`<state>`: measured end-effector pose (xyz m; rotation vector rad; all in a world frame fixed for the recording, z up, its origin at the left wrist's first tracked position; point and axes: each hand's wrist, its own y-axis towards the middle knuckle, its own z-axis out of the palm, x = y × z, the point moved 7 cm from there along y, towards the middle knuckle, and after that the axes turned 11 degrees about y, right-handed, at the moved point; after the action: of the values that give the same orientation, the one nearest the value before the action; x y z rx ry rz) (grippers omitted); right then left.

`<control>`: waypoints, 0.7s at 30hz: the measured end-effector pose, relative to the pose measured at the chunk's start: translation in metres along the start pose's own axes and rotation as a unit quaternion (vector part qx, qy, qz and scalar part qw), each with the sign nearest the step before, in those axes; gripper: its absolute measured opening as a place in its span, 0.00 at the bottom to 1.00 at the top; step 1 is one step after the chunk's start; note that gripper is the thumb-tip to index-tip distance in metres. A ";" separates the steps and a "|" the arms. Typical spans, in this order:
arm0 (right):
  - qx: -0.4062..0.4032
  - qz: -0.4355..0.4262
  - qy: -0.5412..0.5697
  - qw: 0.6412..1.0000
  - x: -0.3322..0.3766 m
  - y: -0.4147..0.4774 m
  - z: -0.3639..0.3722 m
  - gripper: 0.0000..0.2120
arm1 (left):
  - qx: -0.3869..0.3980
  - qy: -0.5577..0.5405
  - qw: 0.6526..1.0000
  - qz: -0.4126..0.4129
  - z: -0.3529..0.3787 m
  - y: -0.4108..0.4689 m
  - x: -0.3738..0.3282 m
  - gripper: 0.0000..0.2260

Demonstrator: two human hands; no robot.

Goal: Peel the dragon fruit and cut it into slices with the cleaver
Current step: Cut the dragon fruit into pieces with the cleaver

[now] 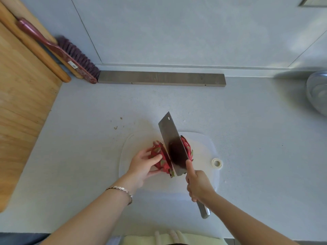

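Dragon fruit (161,160) unpeeled, on white cutting board (203,144) mid-table (88,138). Cleaver (172,144) blade sits down through it, one part each side. Right hand (198,184) grip wrapped round cleaver handle, forefinger up against blade. Left hand (143,166) grip cups the left part. Tape roll (217,163) at board's right edge.

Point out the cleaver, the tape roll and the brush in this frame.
cleaver (174,147): head view, on the middle of the blade's flat side.
tape roll (219,166): head view, on the ring's outer wall.
brush (77,56): head view, on the purple bristles.
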<state>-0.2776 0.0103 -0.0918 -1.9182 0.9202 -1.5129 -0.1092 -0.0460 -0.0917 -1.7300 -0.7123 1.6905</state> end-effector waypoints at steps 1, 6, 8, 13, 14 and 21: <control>0.004 0.011 0.020 1.000 0.000 0.000 -0.003 0.28 | 0.018 0.012 1.000 0.001 -0.004 0.000 0.003 0.22; 0.027 0.019 0.003 0.999 0.003 0.001 0.000 0.27 | 0.102 0.171 0.980 -0.002 -0.005 -0.002 -0.001 0.37; 0.033 0.034 -0.003 0.999 0.006 0.000 -0.001 0.27 | 0.120 0.214 0.969 -0.009 -0.002 -0.002 -0.006 0.41; 0.046 0.044 -0.017 0.998 0.011 -0.005 -0.007 0.28 | 0.163 0.292 0.942 0.014 0.002 -0.005 -0.014 0.45; 0.050 0.045 -0.013 0.998 0.011 -0.006 -0.008 0.28 | 0.168 0.308 0.936 0.023 0.001 -0.005 -0.015 0.43; 0.060 0.037 -0.024 0.997 0.007 -0.013 -0.015 0.27 | 0.103 0.441 0.884 0.120 -0.006 0.000 -0.015 0.34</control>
<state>-0.2884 0.0134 -0.0742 -1.8084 0.8496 -1.4400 -0.1040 -0.0568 -0.0816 -2.1968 0.1043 0.8698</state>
